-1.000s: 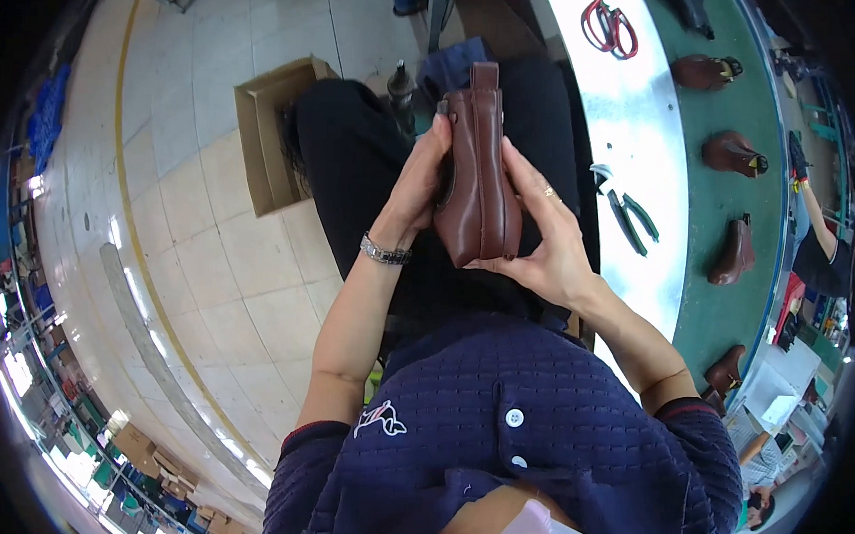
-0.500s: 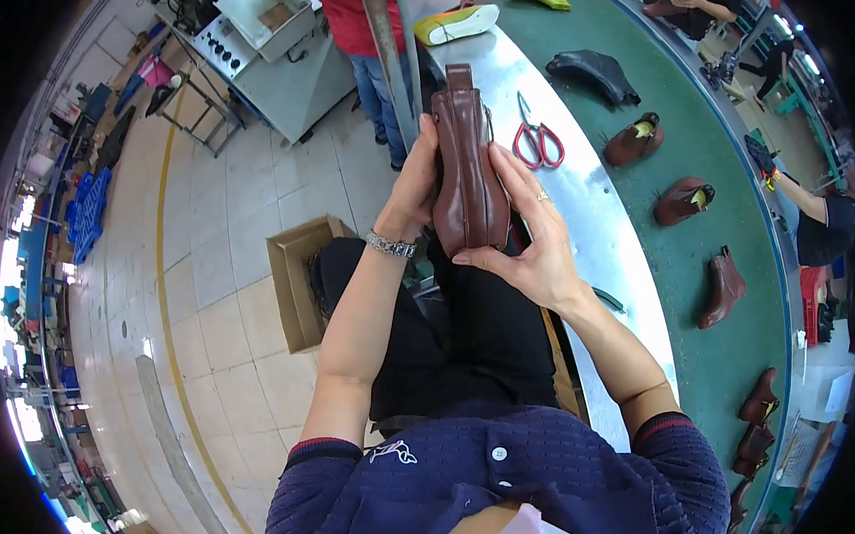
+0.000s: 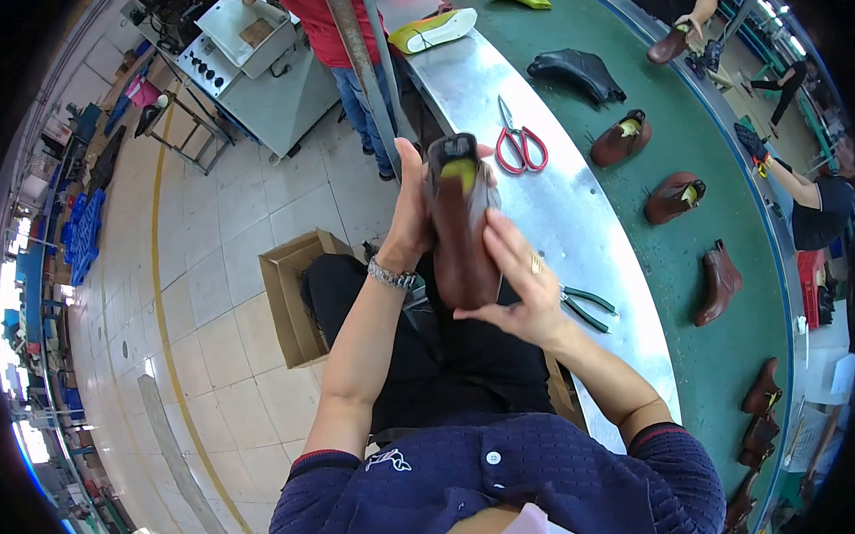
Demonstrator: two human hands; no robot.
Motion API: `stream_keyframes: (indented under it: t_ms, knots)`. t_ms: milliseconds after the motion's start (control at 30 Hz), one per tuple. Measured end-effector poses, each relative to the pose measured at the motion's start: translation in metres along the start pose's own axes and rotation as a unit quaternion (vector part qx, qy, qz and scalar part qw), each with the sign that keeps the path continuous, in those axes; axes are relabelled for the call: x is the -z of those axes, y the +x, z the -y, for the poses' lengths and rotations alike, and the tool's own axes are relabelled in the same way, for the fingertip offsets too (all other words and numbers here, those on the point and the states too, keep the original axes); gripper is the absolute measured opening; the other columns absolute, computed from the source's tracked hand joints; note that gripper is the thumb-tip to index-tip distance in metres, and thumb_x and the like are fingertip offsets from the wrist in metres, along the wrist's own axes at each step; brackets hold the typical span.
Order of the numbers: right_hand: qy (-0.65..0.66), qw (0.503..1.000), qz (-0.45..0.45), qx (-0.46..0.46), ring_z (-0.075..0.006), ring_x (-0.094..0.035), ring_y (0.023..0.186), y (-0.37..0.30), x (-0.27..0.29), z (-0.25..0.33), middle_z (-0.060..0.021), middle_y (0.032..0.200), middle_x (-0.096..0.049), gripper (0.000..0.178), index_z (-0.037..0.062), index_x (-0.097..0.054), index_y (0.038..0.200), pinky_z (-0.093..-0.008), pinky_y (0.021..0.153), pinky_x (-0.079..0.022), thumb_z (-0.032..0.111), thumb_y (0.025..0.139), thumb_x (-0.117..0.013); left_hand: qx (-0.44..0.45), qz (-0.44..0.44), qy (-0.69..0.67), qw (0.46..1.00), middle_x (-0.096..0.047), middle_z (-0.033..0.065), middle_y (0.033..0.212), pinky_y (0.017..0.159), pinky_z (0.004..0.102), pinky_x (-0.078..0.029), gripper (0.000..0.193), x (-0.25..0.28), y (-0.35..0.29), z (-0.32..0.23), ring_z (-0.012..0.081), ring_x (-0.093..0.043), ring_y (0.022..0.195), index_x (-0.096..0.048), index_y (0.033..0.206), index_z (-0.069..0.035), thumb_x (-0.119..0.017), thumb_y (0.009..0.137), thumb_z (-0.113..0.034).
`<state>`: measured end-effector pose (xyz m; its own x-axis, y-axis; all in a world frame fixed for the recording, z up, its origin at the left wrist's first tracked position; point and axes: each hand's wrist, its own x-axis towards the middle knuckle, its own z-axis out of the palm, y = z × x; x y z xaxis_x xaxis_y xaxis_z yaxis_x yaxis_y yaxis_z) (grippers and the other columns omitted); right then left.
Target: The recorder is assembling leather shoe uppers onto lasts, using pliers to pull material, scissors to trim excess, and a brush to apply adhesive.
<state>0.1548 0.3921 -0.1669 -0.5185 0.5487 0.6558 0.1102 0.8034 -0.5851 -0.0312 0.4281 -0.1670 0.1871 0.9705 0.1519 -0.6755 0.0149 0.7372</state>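
Holding a glossy reddish-brown leather ankle boot [image 3: 467, 254] up in the air above a lap in black trousers [image 3: 480, 377], just left of a shiny metal bench [image 3: 589, 230] and clear of it. Tipped within the last half second from showing a long vertical seam below a pull tab to showing the dark-rimmed opening and a yellow-green patch [image 3: 457, 171] inside; blurred, so apparently caught in mid-turn. Best judged as a shift of view from outer leather to interior, without any change of holder. Curling the left hand [image 3: 413, 208] along the boot's left side, thumb raised; cannot tell how closely wrapped behind, with those fingers mostly hidden. Pinching the boot's rounded lower end with the right hand [image 3: 528, 294], thumb underneath, fingers laid along the right side. Lying untouched on the bench: red-handled metal scissors [image 3: 514, 136] and, near the right wrist, green-handled pliers [image 3: 591, 298], now showing more of both handles than before. Spread out beyond, on a long green surface [image 3: 681, 285]: similar brown boots [image 3: 675, 198]. Standing on the floor beside the left knee: an open cardboard box [image 3: 283, 309].
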Motion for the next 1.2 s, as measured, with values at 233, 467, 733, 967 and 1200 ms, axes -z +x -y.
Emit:
stream_keyframes:
  t_ms: [233,467,733,967,1200]
  knots:
    - [0.063,0.997,-0.033,0.012,-0.0416,-0.040,0.132,-0.055,-0.017,-0.006,-0.0210,0.143,-0.040,0.094,0.0015,-0.044,0.136,-0.0495,0.108,-0.036,0.023,0.058,-0.091,0.048,-0.051,0.126,0.990,-0.065,0.0065,0.086,0.072,0.0250,-0.052,0.094,-0.018,-0.016,0.015,0.0128,-0.063,0.076,-0.063,0.098,-0.002,-0.009,0.088,-0.077]
    - [0.123,0.983,0.028,-0.131,-0.0337,-0.044,0.129,-0.067,0.019,-0.027,-0.0190,0.141,-0.042,0.064,-0.0009,-0.044,0.135,-0.0440,0.106,-0.036,0.034,0.087,-0.068,-0.020,0.014,0.240,0.971,-0.060,0.0041,0.083,0.069,0.0234,-0.046,0.087,-0.017,-0.023,0.025,0.0119,-0.058,0.075,-0.061,0.091,-0.003,-0.013,0.090,-0.074]
    - [0.562,0.624,-0.064,-0.539,-0.0211,-0.055,0.113,-0.016,0.001,-0.083,-0.0130,0.120,-0.057,0.058,0.0051,-0.037,0.139,-0.0353,0.095,-0.046,0.045,0.098,-0.048,-0.029,0.040,0.325,0.944,-0.060,0.0100,0.085,0.076,0.0289,-0.043,0.089,-0.037,-0.021,0.028,0.0177,-0.056,0.082,-0.062,0.094,0.005,-0.010,0.095,-0.068]
    - [0.526,0.663,-0.074,-0.527,-0.0153,-0.059,0.096,0.030,-0.006,-0.070,-0.0084,0.112,-0.060,0.050,0.0044,-0.049,0.127,-0.0303,0.083,-0.049,0.018,0.083,-0.068,-0.155,0.157,0.523,0.823,-0.063,0.0089,0.089,0.098,0.0429,-0.039,0.067,-0.048,-0.032,0.033,0.0308,-0.060,0.093,-0.064,0.086,-0.006,-0.023,0.098,-0.057]
    - [0.485,0.750,-0.143,-0.427,-0.0141,-0.059,0.092,0.041,0.014,-0.067,-0.0074,0.106,-0.061,0.049,0.0044,-0.051,0.127,-0.0281,0.080,-0.050,0.015,0.081,-0.065,-0.219,0.186,0.523,0.802,-0.063,0.0097,0.107,0.107,0.0475,-0.033,0.063,-0.053,-0.029,0.040,0.0312,-0.054,0.114,-0.066,0.093,-0.007,-0.032,0.095,-0.061]
